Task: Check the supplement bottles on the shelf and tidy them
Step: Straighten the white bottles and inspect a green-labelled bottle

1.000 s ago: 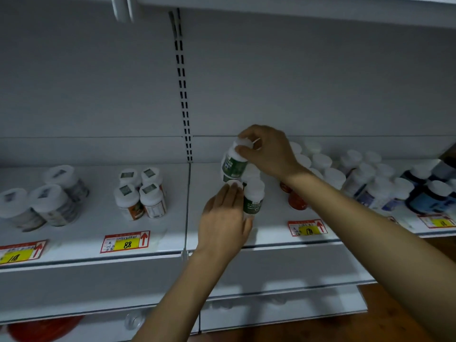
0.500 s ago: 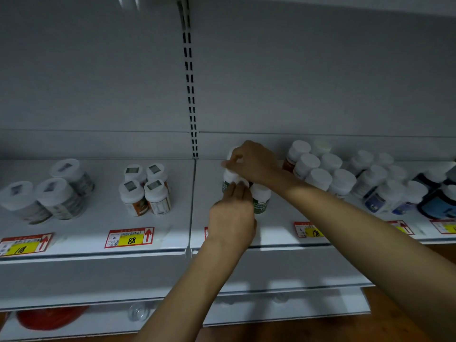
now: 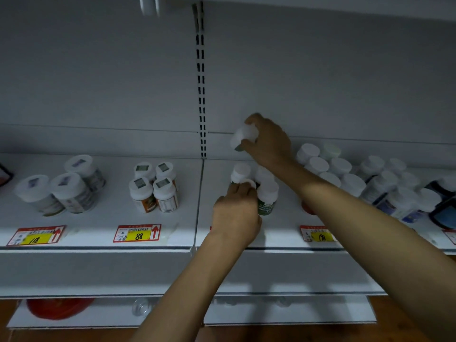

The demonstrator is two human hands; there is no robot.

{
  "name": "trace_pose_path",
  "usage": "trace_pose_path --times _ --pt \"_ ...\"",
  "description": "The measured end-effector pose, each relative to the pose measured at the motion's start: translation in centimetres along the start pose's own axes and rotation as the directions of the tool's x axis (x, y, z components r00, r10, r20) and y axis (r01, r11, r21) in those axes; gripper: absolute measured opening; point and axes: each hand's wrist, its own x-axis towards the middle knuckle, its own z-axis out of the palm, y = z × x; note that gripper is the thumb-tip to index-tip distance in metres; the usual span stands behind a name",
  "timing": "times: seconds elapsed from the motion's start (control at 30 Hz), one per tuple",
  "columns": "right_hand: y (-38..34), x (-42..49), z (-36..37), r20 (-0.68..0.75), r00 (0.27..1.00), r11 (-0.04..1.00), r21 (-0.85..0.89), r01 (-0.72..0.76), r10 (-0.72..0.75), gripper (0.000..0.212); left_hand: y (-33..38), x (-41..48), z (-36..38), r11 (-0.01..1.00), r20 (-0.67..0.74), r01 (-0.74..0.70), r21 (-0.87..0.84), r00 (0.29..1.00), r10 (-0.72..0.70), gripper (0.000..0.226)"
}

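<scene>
The left hand reaches in over the near edge of the shelf, fingers curled down over the white cap of the front bottle. That bottle stands upright at the near left of a small cluster of green-label bottles, just right of the shelf's middle seam. The right hand is above and behind the cluster, clamped round the lifted bottle, which it holds tilted in the air, clear of the shelf, white cap facing the camera. The two hands are apart, one above the other.

At the far left of the shelf, three large jars with white lids stand close together behind a price tag marked 18. To their right, four orange-label bottles form a tight square behind the 88 tag. The slotted upright runs up the back wall at the seam. Right of the cluster, the 198 tag is partly covered by the right forearm. Behind it, plain white-capped bottles are packed in rows, then blue-label bottles, with dark blue jars at the right edge.
</scene>
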Motion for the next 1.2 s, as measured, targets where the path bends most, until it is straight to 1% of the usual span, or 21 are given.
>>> trace_pose_path --times 0.03,0.1,0.17,0.2,0.23,0.27,0.3,0.33,0.37,0.4,0.43,0.47,0.53,0.57,0.67,0.77,0.83,0.97,1.07,1.2 --pt "-0.6 -0.7 -1.4 -0.077 0.996 0.998 0.045 0.053 -0.050 0.044 -0.1 0.0 -0.1 1.000 0.023 -0.002 -0.018 1.000 0.003 0.048" --pt "-1.8 -2.2 -4.4 -0.191 0.979 0.974 0.199 0.112 -0.074 0.038 -0.4 0.1 -0.4 0.996 0.048 -0.017 -0.092 0.999 0.022 0.058" --pt "-3.0 -3.9 -7.4 -0.219 0.975 0.920 0.376 0.111 -0.028 0.027 -0.3 -0.3 -0.7 0.987 0.069 -0.030 -0.155 0.997 0.042 0.072" --pt "-3.5 -4.9 -8.9 -0.206 0.979 0.884 0.457 0.092 0.005 0.021 -0.1 -0.7 -1.2 0.977 0.050 -0.026 -0.212 0.998 0.038 0.071" --pt "-4.0 -6.1 -10.2 -0.186 0.982 0.846 0.528 0.076 0.029 0.017 0.2 -1.3 -1.9 0.949 -0.013 -0.019 -0.316 1.000 0.016 0.063" --pt "-4.4 -7.4 -11.3 -0.167 0.985 0.812 0.580 0.068 0.037 0.014 0.9 -2.1 -2.9 0.882 -0.080 0.010 -0.470 0.995 -0.054 0.050" --pt "-4.7 -8.8 -12.2 -0.146 0.989 0.786 0.615 0.063 0.035 0.013 1.7 -2.9 -4.3 0.732 -0.070 0.087 -0.676 0.981 -0.182 0.036" --pt "-5.0 -10.2 -12.9 -0.122 0.992 0.770 0.636 0.053 0.032 0.011 2.6 -3.6 -5.7 0.461 0.036 0.172 -0.871 0.957 -0.289 0.027" --pt "-5.2 -11.3 -13.3 -0.104 0.994 0.763 0.646 0.039 0.037 0.010 3.3 -4.0 -6.9 0.093 0.201 0.238 -0.967 0.933 -0.300 0.027" --pt "-5.3 -12.3 -13.4 -0.095 0.994 0.763 0.646 0.026 0.047 0.009 3.6 -4.6 -7.5 -0.186 0.315 0.272 -0.944 0.911 -0.267 0.036" --pt "-5.2 -13.0 -13.3 -0.092 0.994 0.765 0.644 0.012 0.062 0.008 4.0 -5.0 -7.9 -0.306 0.349 0.275 -0.912 0.911 -0.220 0.045" --pt "-5.2 -13.5 -13.1 -0.087 0.993 0.763 0.646 -0.006 0.081 0.006 4.4 -5.3 -8.3 -0.315 0.341 0.270 -0.910 0.919 -0.198 0.048" --pt "-5.0 -14.3 -12.6 -0.079 0.991 0.745 0.666 -0.029 0.109 0.008 5.3 -5.7 -8.8 -0.301 0.328 0.253 -0.919 0.917 -0.229 0.036" --pt "-5.0 -14.6 -12.3 -0.078 0.991 0.733 0.679 -0.029 0.112 0.010 5.5 -5.8 -8.8 -0.334 0.349 0.258 -0.907 0.902 -0.253 0.033" --pt "-4.8 -15.3 -11.5 -0.052 0.994 0.729 0.684 -0.032 0.092 0.017 6.0 -6.1 -9.0 -0.462 0.414 0.268 -0.845 0.876 -0.249 0.037" --pt "-4.4 -15.8 -11.0 0.014 0.996 0.756 0.651 -0.073 0.085 0.036 6.0 -6.4 -9.1 -0.549 0.462 0.275 -0.789 0.855 -0.237 0.036" --pt "-4.4 -16.0 -10.8 0.037 0.995 0.754 0.650 -0.090 0.087 0.044 6.0 -6.7 -9.3 -0.576 0.484 0.284 -0.767 0.845 -0.228 0.034" --pt "-4.4 -16.1 -10.1 0.058 0.998 0.765 0.641 -0.065 0.037 0.063 5.6 -7.0 -9.6 -0.640 0.524 0.287 -0.713 0.825 -0.214 0.038" --pt "-4.3 -16.1 -9.6 0.089 0.996 0.772 0.633 -0.052 -0.005 0.071 5.1 -7.0 -9.8 -0.667 0.537 0.287 -0.687 0.820 -0.199 0.041" --pt "-4.4 -16.2 -9.3 0.162 0.986 0.767 0.638 -0.065 -0.051 0.092 4.7 -7.1 -10.0 -0.692 0.560 0.303 -0.655 0.810 -0.175 0.044"
